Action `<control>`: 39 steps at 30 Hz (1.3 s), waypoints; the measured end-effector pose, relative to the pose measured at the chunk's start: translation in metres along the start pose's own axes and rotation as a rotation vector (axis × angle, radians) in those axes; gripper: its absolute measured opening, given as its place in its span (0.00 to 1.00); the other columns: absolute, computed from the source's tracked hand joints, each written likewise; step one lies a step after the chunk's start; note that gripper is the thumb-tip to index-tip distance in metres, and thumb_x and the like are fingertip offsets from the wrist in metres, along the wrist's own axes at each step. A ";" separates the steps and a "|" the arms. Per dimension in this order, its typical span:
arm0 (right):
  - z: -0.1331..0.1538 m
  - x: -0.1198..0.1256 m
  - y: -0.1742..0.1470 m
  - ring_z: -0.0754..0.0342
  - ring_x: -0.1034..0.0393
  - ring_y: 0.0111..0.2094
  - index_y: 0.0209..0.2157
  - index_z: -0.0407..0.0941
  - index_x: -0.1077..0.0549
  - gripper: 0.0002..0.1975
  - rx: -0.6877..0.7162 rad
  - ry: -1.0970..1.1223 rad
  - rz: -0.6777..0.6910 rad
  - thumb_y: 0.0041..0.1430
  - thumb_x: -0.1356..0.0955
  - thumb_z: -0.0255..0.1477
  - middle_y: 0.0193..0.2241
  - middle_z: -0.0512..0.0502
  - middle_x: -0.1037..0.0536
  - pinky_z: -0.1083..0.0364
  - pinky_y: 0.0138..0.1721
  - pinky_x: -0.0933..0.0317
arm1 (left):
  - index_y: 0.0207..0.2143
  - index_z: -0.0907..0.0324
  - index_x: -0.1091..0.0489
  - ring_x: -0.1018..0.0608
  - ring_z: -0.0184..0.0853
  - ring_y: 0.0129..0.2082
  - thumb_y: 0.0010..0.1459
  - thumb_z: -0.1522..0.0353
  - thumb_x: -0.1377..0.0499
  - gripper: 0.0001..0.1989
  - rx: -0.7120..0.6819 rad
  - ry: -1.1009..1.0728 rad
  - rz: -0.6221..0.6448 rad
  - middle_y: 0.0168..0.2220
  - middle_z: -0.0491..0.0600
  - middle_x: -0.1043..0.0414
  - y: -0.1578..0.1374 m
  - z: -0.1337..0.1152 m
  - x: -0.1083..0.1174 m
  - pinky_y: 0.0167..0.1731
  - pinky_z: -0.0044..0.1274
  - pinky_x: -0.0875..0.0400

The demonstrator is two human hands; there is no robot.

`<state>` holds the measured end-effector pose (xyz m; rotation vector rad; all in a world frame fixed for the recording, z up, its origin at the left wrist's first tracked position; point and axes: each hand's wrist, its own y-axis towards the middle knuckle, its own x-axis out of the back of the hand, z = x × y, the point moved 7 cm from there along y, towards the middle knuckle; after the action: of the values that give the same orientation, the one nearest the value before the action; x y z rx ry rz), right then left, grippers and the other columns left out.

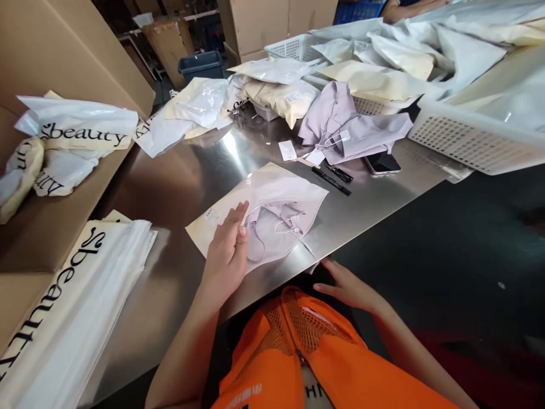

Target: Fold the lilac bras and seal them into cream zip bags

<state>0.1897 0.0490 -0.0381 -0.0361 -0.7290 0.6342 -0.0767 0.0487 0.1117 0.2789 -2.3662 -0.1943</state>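
A cream and translucent plastic mailing bag [281,179] lies on the steel table in front of me, its mouth towards me. Folded lilac fabric [272,238], apparently a garment, shows in the mouth with a thin looped string. My left hand [227,250] rests on the bag's left side, fingers stretched out along its open edge and thumb beside them. At the table's front edge is my right hand [347,284], thumb and fingers apart, some fingertips hidden by the edge. A small lilac piece hangs over that edge beside it.
Behind the bag lie a black marker [331,180], a phone [383,163], white tags [288,150] and another lilac garment [340,125]. Perforated baskets [477,136] of filled bags stand right. A stack of printed bags [97,272] and a cardboard box [72,51] are left.
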 end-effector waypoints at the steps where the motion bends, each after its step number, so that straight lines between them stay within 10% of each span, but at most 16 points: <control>1: 0.006 -0.006 0.003 0.43 0.29 0.50 0.49 0.43 0.27 0.22 0.068 0.044 0.030 0.64 0.36 0.44 0.51 0.38 0.25 0.49 0.48 0.35 | 0.64 0.49 0.39 0.30 0.42 0.60 0.70 0.61 0.55 0.22 -0.006 0.022 0.015 0.60 0.48 0.31 0.000 0.000 -0.001 0.61 0.38 0.36; 4: 0.030 -0.002 0.007 0.50 0.28 0.33 0.30 0.45 0.29 0.21 0.105 0.062 0.130 0.70 0.43 0.40 0.31 0.45 0.23 0.54 0.36 0.37 | 0.65 0.48 0.41 0.37 0.41 0.65 0.70 0.62 0.56 0.23 -0.025 0.070 0.059 0.66 0.47 0.40 -0.003 0.001 0.000 0.65 0.39 0.44; 9: 0.074 0.015 0.023 0.61 0.37 0.15 0.32 0.45 0.38 0.21 0.009 0.353 0.383 0.69 0.43 0.47 0.23 0.52 0.28 0.61 0.19 0.45 | 0.66 0.50 0.43 0.41 0.37 0.67 0.71 0.61 0.58 0.23 -0.049 0.082 0.095 0.67 0.46 0.42 -0.010 0.004 0.001 0.66 0.36 0.46; 15: 0.102 0.047 0.074 0.49 0.25 0.41 0.46 0.44 0.33 0.20 0.197 0.382 -0.262 0.68 0.41 0.46 0.43 0.40 0.24 0.49 0.42 0.29 | 0.68 0.49 0.50 0.46 0.38 0.69 0.71 0.62 0.59 0.25 -0.114 0.174 0.121 0.69 0.47 0.48 -0.021 0.004 -0.007 0.66 0.40 0.49; 19: 0.109 0.034 0.068 0.41 0.30 0.50 0.45 0.42 0.26 0.15 0.334 -0.114 -0.348 0.68 0.39 0.35 0.44 0.37 0.23 0.42 0.52 0.35 | 0.69 0.47 0.55 0.47 0.38 0.69 0.72 0.62 0.59 0.25 -0.108 0.208 0.169 0.70 0.47 0.50 -0.030 0.012 -0.009 0.66 0.40 0.48; 27: 0.121 0.019 0.030 0.48 0.28 0.49 0.44 0.46 0.23 0.11 0.637 -0.080 -0.450 0.67 0.37 0.30 0.44 0.43 0.21 0.45 0.55 0.36 | 0.64 0.52 0.41 0.42 0.44 0.68 0.68 0.59 0.51 0.24 -0.253 0.300 0.231 0.67 0.52 0.42 -0.051 0.009 0.002 0.65 0.41 0.46; 31: 0.082 0.033 0.032 0.45 0.28 0.49 0.44 0.45 0.23 0.14 0.434 -0.207 -0.503 0.66 0.36 0.36 0.44 0.39 0.21 0.45 0.54 0.36 | 0.35 0.57 0.26 0.20 0.39 0.37 0.63 0.55 0.47 0.17 0.273 0.218 -0.175 0.34 0.51 0.22 -0.081 0.069 0.060 0.37 0.28 0.26; 34: 0.067 0.028 0.052 0.38 0.35 0.57 0.52 0.40 0.26 0.25 0.397 -0.328 -0.355 0.66 0.38 0.45 0.52 0.33 0.26 0.39 0.60 0.44 | 0.27 0.59 0.28 0.24 0.34 0.23 0.59 0.47 0.47 0.26 0.709 -0.155 0.018 0.23 0.49 0.27 -0.114 0.112 0.041 0.18 0.21 0.35; 39: 0.100 0.023 0.062 0.34 0.35 0.56 0.52 0.38 0.27 0.27 0.324 -0.367 -0.397 0.67 0.41 0.44 0.52 0.31 0.27 0.39 0.54 0.42 | 0.30 0.62 0.29 0.24 0.31 0.17 0.50 0.45 0.39 0.27 0.819 -0.688 0.286 0.22 0.46 0.30 -0.133 0.102 -0.030 0.10 0.15 0.46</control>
<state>0.1073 0.0941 0.0360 0.5242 -0.9467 0.3715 -0.1069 -0.0661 -0.0109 0.2715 -3.0160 0.9814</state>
